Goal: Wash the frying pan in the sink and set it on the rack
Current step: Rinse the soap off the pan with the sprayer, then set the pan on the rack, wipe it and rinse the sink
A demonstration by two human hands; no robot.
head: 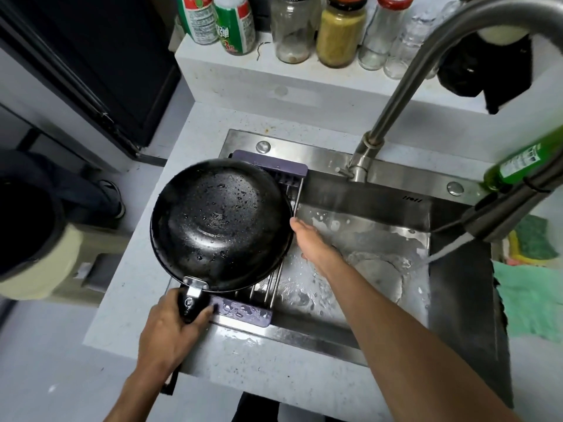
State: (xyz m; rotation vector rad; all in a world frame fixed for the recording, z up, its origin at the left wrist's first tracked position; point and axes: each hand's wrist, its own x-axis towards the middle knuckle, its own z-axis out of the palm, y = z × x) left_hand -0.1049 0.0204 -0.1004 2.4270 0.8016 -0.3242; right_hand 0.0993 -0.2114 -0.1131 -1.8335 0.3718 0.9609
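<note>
A: Frying pan (221,223): black, wet with droplets, lying over the rack (268,166) at the left end of the sink (380,257). It looks bottom-up, though I cannot be sure. Its handle (192,303) points toward the person.

B: Hands?

A: Left hand (170,327): fingers and thumb curled round the handle, gripping it. Right hand (310,239): reaching along the pan's right edge, fingertips at the rim and the rack's wire side. Whether they pinch the rim or only touch it, I cannot tell.

B: The rack itself?

A: Purple ends, metal bars between, spanning the sink front to back. The near purple end is wet.

B: And around it?

A: Sink: steel, basin splashed with water and foam. Faucet (396,95): tall curved neck; its pull-out head (493,220) hangs at the right with water running from it. Green bottle (518,166) tilted at the right edge. Sponges (531,242) and a green cloth (533,303) on the right counter. Jars and bottles (339,32) lined on the back ledge.
</note>
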